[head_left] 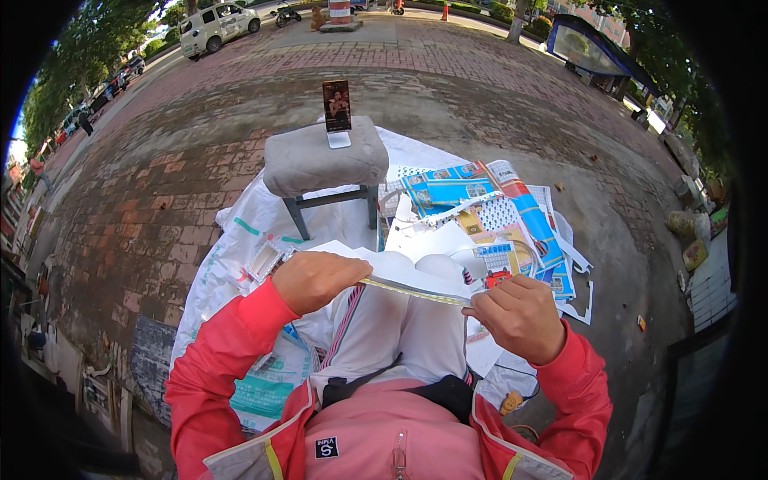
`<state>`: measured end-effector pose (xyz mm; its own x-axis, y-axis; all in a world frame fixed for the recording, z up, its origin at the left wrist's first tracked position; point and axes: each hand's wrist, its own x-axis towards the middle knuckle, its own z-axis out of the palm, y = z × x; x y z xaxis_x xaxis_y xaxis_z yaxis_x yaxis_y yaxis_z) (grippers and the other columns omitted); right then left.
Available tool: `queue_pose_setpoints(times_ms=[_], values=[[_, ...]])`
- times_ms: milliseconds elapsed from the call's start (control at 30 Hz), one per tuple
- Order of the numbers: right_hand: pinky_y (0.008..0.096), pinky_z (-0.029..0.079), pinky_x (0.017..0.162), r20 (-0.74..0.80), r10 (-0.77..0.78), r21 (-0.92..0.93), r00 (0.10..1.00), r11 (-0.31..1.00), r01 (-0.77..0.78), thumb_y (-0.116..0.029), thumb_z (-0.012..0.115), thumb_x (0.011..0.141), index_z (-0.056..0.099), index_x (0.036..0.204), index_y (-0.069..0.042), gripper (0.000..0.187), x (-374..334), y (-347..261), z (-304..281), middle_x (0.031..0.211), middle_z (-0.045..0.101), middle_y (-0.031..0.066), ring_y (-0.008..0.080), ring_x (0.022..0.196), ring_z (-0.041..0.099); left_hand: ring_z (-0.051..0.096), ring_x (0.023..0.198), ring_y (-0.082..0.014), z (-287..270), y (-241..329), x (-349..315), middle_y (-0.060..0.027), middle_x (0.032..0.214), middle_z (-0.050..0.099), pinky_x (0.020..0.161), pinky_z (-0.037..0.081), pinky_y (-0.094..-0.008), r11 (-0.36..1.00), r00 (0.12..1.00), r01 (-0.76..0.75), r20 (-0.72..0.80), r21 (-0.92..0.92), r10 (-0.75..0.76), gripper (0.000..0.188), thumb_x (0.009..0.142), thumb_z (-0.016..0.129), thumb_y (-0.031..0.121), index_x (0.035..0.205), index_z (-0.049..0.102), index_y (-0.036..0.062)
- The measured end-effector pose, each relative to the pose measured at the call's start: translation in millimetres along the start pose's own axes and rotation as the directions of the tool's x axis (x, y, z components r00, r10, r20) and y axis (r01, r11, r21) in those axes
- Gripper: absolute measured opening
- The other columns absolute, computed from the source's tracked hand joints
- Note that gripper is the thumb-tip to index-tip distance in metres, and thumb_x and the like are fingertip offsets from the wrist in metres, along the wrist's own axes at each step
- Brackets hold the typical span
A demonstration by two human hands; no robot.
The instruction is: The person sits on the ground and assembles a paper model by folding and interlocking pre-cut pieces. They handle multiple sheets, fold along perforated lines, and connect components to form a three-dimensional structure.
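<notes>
Above my lap, a thin white card-like piece (pixel 417 290) with a yellowish edge is stretched between my hands, seen nearly edge-on. My left hand (pixel 320 282) is closed on its left end, fingers curled and thumb on top. My right hand (pixel 518 318), a little lower, pinches the right end; its fingertips are partly hidden. Just beyond my right hand lies a small red printed cutout (pixel 497 278). Past my knees, printed sheets (pixel 448 190) in blue, red and yellow lie heaped with white paper scraps (pixel 432 239).
A grey padded stool (pixel 324 158) stands ahead, with a phone (pixel 337 105) upright in a white holder on it. A white plastic ground sheet (pixel 232 248) spreads under the stool and papers. Brick paving (pixel 160 232) surrounds it; a white van (pixel 220 26) is far left.
</notes>
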<state>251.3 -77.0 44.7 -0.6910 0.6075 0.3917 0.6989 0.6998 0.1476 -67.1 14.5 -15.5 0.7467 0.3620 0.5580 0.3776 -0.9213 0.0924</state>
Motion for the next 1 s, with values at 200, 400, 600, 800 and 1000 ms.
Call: queue_pose_setpoints(times_ms=[200,400,600,800,1000], values=[[0.0310,0.036,0.056,0.009,-0.081,0.038,0.997,0.996,0.081,-0.026,0.073,0.080,0.051,0.068,-0.011,0.030,5,-20,-21,0.058,0.043,0.0006,0.0162,0.054,0.048,0.068,0.084,-0.0228,-15,16,-12,-0.0064,0.093,0.069,0.073,0.054,-0.0354,0.999,0.998,0.050,0.051,-0.018,-0.049,0.024,0.084,0.066,0.016,0.106,0.063,0.0095],[0.0305,0.036,0.056,0.045,-0.125,0.018,0.991,0.992,0.124,-0.027,0.070,0.082,0.055,0.072,-0.010,0.026,31,-38,-26,0.060,0.044,0.0006,0.0159,0.056,0.049,0.067,0.085,-0.0209,4,72,25,-0.0043,0.096,0.069,0.083,0.053,-0.0347,0.996,0.994,0.003,-0.111,-0.086,-0.013,0.024,0.082,0.069,0.015,0.106,0.065,0.0106],[0.0331,0.047,0.076,-0.293,0.149,0.254,0.944,0.964,-0.074,-0.043,0.068,0.085,0.060,0.107,-0.005,0.044,46,-1,-38,0.092,0.063,0.0081,0.0223,0.084,0.062,0.065,0.071,-0.0297,-1,61,39,-0.0113,0.082,0.068,0.063,0.052,-0.0337,0.918,0.927,0.176,-0.253,-0.355,-0.276,0.017,0.080,0.069,0.001,0.097,0.068,0.0049],[0.0356,0.036,0.105,-0.229,0.574,0.865,0.786,0.491,-0.106,-0.050,0.061,0.091,0.034,0.141,0.004,0.079,50,13,14,0.137,0.047,0.0187,0.0256,0.123,0.049,0.056,0.094,-0.0061,-7,30,43,-0.0021,0.105,0.065,0.083,0.045,-0.0227,0.458,0.590,0.023,-0.357,-0.889,-0.724,0.023,0.102,0.052,0.018,0.113,0.057,-0.0010],[0.0280,0.047,0.091,0.126,0.598,0.986,0.791,0.013,-0.167,-0.021,0.068,0.091,0.035,0.141,0.005,0.065,38,16,30,0.125,0.057,0.0183,0.0180,0.104,0.061,0.057,0.104,-0.0098,18,14,53,-0.0031,0.115,0.062,0.094,0.043,-0.0263,0.260,0.432,-0.261,-0.353,-0.930,-0.830,0.024,0.104,0.046,0.017,0.121,0.054,0.0026]])
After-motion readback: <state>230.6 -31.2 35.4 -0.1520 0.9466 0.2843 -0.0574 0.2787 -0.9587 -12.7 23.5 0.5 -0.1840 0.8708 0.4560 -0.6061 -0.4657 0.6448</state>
